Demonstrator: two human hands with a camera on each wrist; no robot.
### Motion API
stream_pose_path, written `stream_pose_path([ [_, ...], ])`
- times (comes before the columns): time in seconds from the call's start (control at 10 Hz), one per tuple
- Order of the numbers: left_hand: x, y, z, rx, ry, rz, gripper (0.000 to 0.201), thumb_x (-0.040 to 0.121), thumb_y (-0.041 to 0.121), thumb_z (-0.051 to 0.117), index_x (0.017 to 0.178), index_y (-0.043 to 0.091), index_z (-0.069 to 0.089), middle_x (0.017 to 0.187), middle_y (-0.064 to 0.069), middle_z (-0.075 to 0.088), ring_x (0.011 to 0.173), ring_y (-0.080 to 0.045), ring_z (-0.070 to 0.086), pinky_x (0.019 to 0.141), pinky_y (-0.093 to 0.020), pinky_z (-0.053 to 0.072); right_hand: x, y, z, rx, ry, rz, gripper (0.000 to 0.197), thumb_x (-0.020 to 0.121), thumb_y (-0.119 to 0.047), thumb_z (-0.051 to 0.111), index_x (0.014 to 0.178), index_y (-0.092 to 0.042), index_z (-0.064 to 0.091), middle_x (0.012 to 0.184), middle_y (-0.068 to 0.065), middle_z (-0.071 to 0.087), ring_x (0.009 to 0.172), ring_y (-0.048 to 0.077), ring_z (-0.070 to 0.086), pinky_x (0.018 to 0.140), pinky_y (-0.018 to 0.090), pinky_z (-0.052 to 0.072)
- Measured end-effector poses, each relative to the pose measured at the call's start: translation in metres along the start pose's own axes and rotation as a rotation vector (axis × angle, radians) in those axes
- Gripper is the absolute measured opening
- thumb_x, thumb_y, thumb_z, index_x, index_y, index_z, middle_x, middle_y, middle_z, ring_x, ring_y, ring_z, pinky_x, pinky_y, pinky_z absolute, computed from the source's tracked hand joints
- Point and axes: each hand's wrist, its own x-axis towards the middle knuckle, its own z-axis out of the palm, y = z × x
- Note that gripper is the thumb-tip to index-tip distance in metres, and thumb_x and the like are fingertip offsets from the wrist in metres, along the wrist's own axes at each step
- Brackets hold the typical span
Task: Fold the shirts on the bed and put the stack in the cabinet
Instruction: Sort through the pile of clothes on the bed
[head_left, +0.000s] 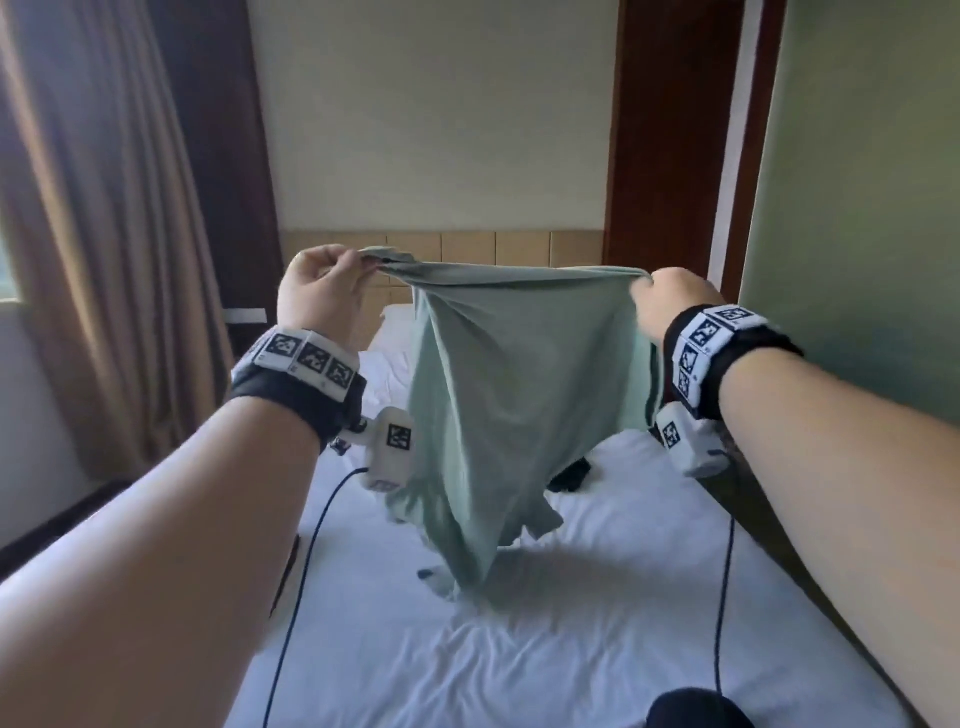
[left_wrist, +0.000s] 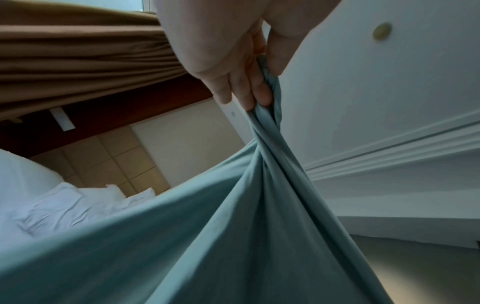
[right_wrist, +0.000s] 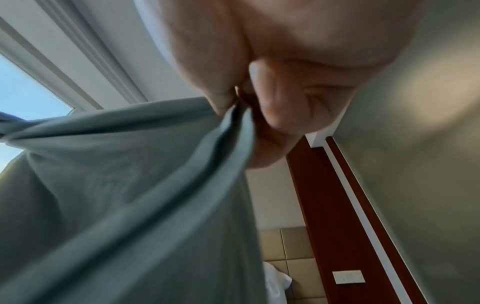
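Left hand (head_left: 319, 291) up in the air, pinching one top corner of the green shirt (head_left: 519, 395) between thumb and curled fingers. Seen only from the left wrist: fingers (left_wrist: 255, 90) pressed on a twisted bunch of cloth, with a brown curtain (left_wrist: 78, 59) behind. Shirt stretched wide between both hands, hanging down over the white bed (head_left: 571, 649), bottom tip near the sheet. Small dark thing (head_left: 571, 475) on the bed behind the shirt, too hidden to name. Right hand (head_left: 670, 304) gripping the other top corner tight. Seen only from the right wrist: a folded edge squeezed under the thumb.
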Motion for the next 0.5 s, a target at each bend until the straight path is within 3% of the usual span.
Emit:
stream_pose_path([
  [0.1,-0.006,0.037,-0.001,0.011,0.006,0.038,0.016,0.094,0.006,0.061,0.110,0.005,0.057,0.113,-0.027,0.072,0.107,-0.033,0.073,0.097,-0.035,0.057,-0.015,-0.022,-0.034,0.144,-0.058,0.037,0.040,0.106,-0.028,0.039,0.118,0.002,0.063,0.119,0.021,0.065,0.086,0.034,0.060,0.061,0.018,0.041],
  [0.2,-0.017,0.067,-0.004,0.056,0.016,0.064,0.017,0.090,0.003,0.064,0.106,0.006,0.060,0.109,-0.026,0.073,0.101,-0.032,0.074,0.082,-0.029,0.058,-0.035,-0.035,-0.061,0.335,-0.113,0.000,0.041,0.108,-0.022,0.039,0.138,0.002,0.052,0.133,0.020,0.059,0.069,0.015,0.054,0.029,0.010,0.031],
  [0.3,-0.027,0.092,-0.009,0.180,0.043,0.069,0.018,0.079,0.009,0.068,0.094,0.017,0.063,0.100,-0.017,0.077,0.082,-0.022,0.071,0.076,-0.032,0.055,-0.048,-0.050,-0.079,0.626,-0.139,0.049,0.038,0.107,-0.016,0.040,0.140,0.001,0.050,0.110,0.008,0.062,0.062,0.007,0.050,0.036,0.010,0.039],
  [0.4,-0.032,0.110,-0.019,0.349,0.044,0.045,0.016,0.069,0.011,0.072,0.072,0.027,0.073,0.091,-0.015,0.071,0.080,-0.023,0.067,0.090,-0.043,0.059,-0.060,-0.058,-0.091,0.776,-0.219,0.099,0.015,0.104,-0.013,0.046,0.111,-0.014,0.059,0.090,0.002,0.063,0.079,0.017,0.069,0.064,0.026,0.061],
  [0.5,-0.040,0.116,-0.026,0.599,-0.008,-0.016,0.015,0.062,0.016,0.074,0.060,0.031,0.074,0.088,-0.016,0.074,0.082,-0.028,0.071,0.090,-0.056,0.059,-0.061,-0.056,-0.094,0.875,-0.247,0.141,0.016,0.101,-0.012,0.050,0.087,-0.018,0.053,0.084,0.004,0.068,0.068,0.015,0.070,0.060,0.028,0.062],
])
